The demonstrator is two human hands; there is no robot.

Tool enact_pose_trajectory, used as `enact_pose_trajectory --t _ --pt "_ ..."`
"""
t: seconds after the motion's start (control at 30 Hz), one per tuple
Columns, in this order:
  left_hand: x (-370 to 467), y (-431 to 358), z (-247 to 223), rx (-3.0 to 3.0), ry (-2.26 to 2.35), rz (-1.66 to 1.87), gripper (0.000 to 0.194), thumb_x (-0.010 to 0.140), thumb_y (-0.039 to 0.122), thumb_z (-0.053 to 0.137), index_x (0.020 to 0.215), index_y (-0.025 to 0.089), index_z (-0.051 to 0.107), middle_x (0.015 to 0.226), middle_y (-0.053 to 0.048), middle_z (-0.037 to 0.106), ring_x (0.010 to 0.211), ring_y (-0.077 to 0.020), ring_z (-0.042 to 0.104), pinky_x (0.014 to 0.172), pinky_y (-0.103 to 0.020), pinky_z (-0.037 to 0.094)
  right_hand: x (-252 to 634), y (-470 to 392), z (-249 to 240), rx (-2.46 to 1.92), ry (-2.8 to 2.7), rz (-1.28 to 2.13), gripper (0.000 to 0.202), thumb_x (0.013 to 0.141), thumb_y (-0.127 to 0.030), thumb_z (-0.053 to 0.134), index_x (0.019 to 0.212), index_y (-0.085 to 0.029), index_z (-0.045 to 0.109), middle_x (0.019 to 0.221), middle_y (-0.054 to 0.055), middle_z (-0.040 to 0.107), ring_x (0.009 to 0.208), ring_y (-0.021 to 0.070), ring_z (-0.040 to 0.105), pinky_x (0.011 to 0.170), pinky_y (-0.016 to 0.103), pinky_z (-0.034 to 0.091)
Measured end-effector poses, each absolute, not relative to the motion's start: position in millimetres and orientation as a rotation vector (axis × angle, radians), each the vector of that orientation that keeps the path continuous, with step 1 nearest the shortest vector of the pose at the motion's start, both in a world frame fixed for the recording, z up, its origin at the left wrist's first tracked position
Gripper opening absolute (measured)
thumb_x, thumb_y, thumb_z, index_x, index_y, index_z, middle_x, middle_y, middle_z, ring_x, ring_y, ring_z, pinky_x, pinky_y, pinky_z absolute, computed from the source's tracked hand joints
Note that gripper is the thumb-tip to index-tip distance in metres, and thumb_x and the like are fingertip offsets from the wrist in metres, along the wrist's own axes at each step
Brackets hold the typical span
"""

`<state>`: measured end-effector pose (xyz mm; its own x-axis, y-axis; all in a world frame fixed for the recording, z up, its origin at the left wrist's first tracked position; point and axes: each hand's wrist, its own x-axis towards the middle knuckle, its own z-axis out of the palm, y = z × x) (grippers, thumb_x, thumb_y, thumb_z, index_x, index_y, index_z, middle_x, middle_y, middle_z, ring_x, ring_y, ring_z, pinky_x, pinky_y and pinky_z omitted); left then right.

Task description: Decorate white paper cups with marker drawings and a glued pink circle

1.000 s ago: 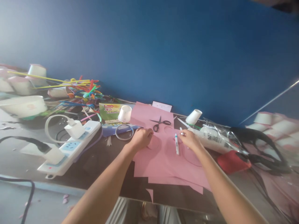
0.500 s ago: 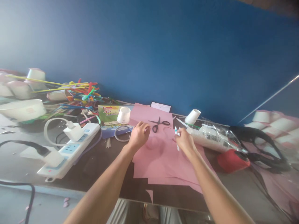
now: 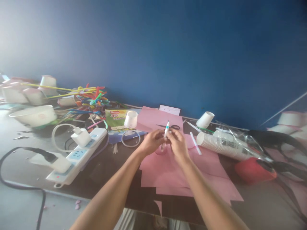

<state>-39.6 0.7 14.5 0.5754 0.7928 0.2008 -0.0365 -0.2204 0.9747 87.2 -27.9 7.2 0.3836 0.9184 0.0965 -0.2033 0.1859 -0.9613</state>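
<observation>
Both hands on a white pen
Left hand (image 3: 153, 142) and right hand (image 3: 176, 142) pinch the pen (image 3: 167, 129) in their fingers above pink paper (image 3: 177, 169).

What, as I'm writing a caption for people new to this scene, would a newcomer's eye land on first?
Probably the white pen with its teal band, held point up at the centre by the left hand and right hand over pink sheets. Next, perhaps, the tangle of bright fuzzy stems at the back left, against the broad blue wall that fills the upper view.
</observation>
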Motion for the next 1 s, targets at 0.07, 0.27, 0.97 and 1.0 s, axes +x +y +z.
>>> enact_pose_trajectory --t 0.07,0.27,0.97,1.0 --pt "-40.1 1.3 14.3 1.6 0.653 0.88 0.032 0.081 0.028 0.054 0.109 0.013 0.06 0.061 0.002 0.057 0.052 -0.0094 0.051 0.054 -0.022 0.039 94.9 -25.1 6.8 -0.982 -0.677 1.033 0.029 0.063 -0.031 0.075 0.086 -0.018 0.063 0.06 -0.004 0.061 0.049 0.0078 0.053 0.049 0.021 0.042" --pt "-42.7 -3.0 17.9 1.579 0.642 0.773 0.026 0.082 0.03 0.052 0.101 0.015 0.06 0.07 0.001 0.058 0.051 -0.0071 0.048 0.05 -0.021 0.036 126.0 -22.9 11.9 -0.762 -0.379 1.281 0.023 0.062 -0.01 0.07 0.082 -0.017 0.063 0.066 -0.002 0.065 0.056 0.0078 0.058 0.055 0.02 0.048" --pt "-43.6 -6.2 21.8 1.613 0.599 0.517 0.025 0.084 0.033 0.047 0.085 0.013 0.063 0.061 0.001 0.052 0.05 -0.0072 0.039 0.052 -0.022 0.031 133.5 -21.7 11.3 -0.822 -0.426 1.147 0.027 0.06 -0.021 0.074 0.084 -0.019 0.061 0.066 -0.001 0.067 0.041 0.0042 0.043 0.041 0.019 0.036" --pt "-43.6 -6.1 22.0 1.614 0.604 0.521 0.025 0.084 0.033 0.047 0.084 0.013 0.063 0.061 0.001 0.052 0.05 -0.0073 0.04 0.052 -0.022 0.031 132.7 -22.1 12.1 -0.83 -0.437 1.135 0.027 0.06 -0.021 0.074 0.084 -0.019 0.062 0.065 -0.001 0.068 0.042 0.0044 0.044 0.041 0.018 0.035"
